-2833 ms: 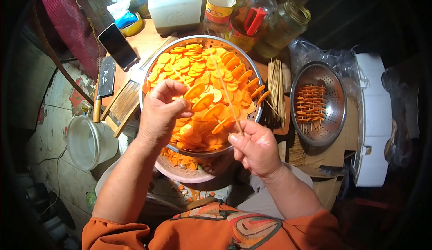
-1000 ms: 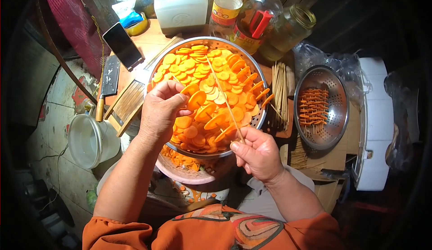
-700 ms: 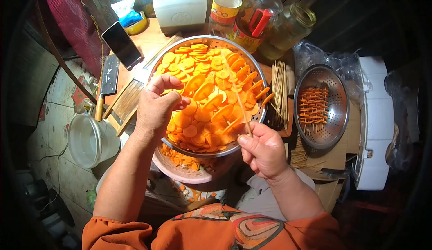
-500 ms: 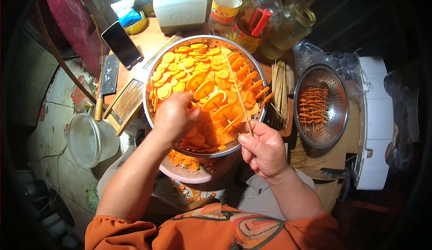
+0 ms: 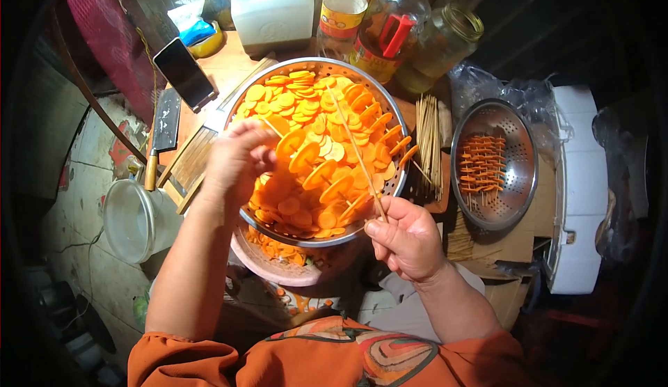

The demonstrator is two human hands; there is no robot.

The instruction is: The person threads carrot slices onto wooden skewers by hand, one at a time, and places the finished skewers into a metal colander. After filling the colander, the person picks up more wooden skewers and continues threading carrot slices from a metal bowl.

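orange carrot slices (image 5: pixel 305 156) threaded in a row over steel colander (image 5: pixel 316 61) | right hand (image 5: pixel 409 239): thumb and fingers pinch bare bamboo skewer (image 5: pixel 358 152) | left hand (image 5: pixel 240 161): beside row, fingers bent, blurred, grip unclear

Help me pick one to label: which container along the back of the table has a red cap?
The clear bottle between the white jug and the red-handled bottle; its cap is red, theirs are yellow.

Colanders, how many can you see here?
2: the large colander holds carrot slices at the center; the oval colander sits to its right with carrot skewers. The dark edges could hide more.
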